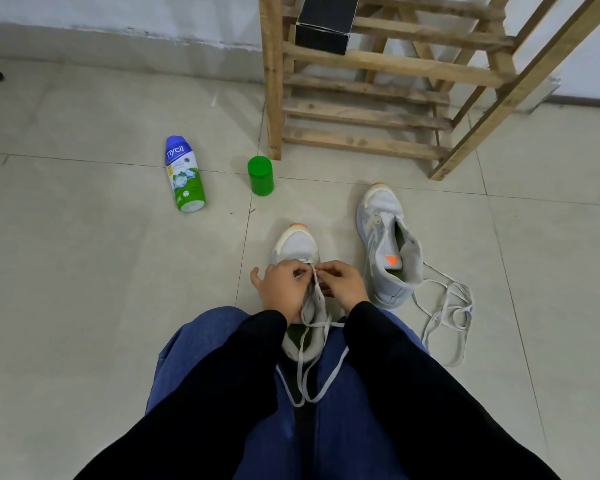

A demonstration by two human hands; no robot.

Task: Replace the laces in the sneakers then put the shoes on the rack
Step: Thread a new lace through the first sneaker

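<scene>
Both sets of fingers are curled in tight. The left hand (pixel 280 287) and the right hand (pixel 342 284) meet fingertip to fingertip over the front eyelets, each pinching the lace (pixel 305 344). Which strand each holds is too small to tell. The pinch sits low on the near sneaker (pixel 297 244), probably so the lace tip can be fed through a hole with little slack.

This shoe lies directly under the fingers, toe pointing away, its heel wedged between the person's knees, which likely steadies it while both hands work. The lace's two free ends trail back over the lap.

Just right of the right hand, the second sneaker (pixel 383 244) stands on the floor (pixel 84 271) with bare eyelets and its loose lace (pixel 447 313) heaped beside the heel. The job looks early: one shoe is barely started. The wooden rack (pixel 361 116) waits at the floor's far edge by the wall.
</scene>
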